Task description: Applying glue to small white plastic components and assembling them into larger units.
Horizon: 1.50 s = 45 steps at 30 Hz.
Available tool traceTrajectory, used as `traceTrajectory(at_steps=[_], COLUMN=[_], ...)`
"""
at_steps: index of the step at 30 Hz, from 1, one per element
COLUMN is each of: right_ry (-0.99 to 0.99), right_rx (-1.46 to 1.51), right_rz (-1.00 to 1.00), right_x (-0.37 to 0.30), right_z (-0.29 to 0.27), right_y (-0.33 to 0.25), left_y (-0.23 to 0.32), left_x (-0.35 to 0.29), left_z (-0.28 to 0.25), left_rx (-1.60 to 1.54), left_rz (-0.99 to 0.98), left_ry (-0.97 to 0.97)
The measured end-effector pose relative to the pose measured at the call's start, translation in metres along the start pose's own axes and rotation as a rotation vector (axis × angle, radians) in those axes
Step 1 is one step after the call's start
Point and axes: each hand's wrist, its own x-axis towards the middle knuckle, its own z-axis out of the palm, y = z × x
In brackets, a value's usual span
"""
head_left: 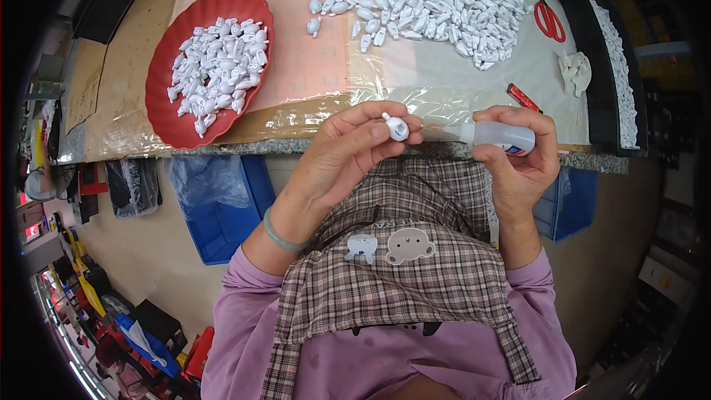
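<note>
Between the thumb and fingers of my left hand (354, 141) is a small white plastic figure piece (398, 128), with a dark opening or mark facing up. My right hand (522, 152) is wrapped round a translucent squeeze bottle (500, 137) with a narrow tip. The bottle lies nearly level, and its tip points left, close to the figure piece; whether they touch I cannot tell. Both hands are over the table's front edge. To the left stands a red scalloped bowl (164, 96) with many similar white pieces in it.
A large heap of white pieces (459, 7) covers the back of the table. At the right lie red-handled scissors (549, 21), a red cutter (524, 98) and a crumpled white wad (575, 74). Below the table are blue bins (215, 222), one lined with clear plastic.
</note>
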Motion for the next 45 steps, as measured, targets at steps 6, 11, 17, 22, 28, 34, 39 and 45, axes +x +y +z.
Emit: traceTrajectory(at_steps=[6,11,17,22,28,34,39,45], right_ry=[-0.026,-0.052,-0.066,-0.083,-0.088,-0.098,-0.083,-0.146], right_rx=[-0.033,-0.144,-0.177,-0.229,-0.219,-0.245,-0.247,-0.387], right_rz=[-0.06,-0.139,-0.163,-0.178,-0.168,-0.177,-0.21,-0.295], right_x=[-0.0008,-0.007,-0.0084,-0.0087,-0.0082,-0.0077,-0.008,-0.0057], right_z=[-0.0006,-0.0012,-0.0007,-0.0006,0.0002,-0.0002,-0.0011,-0.003], right_y=[-0.0027,-0.0002,-0.0003,-0.0016,-0.002,-0.0016,0.0011,-0.0035], left_y=[-0.0019,-0.002,-0.0034,-0.0041,-0.006,-0.0075,-0.0082,-0.0096], left_x=[-0.001,-0.0014,-0.0006,-0.0005,-0.0006,-0.0007,0.0004,-0.0006], left_z=[-0.0007,-0.0013,-0.0023,-0.0025,-0.0048,-0.0052,-0.008,-0.0083], left_rx=[0.022,0.034,0.064,0.086,0.077,0.065,0.063,0.077], left_rz=[0.023,0.016,0.012,0.011,-0.004,-0.011,-0.022,0.016], left_ry=[0.008,0.021,0.025,0.021,0.021,0.027,0.006,-0.017])
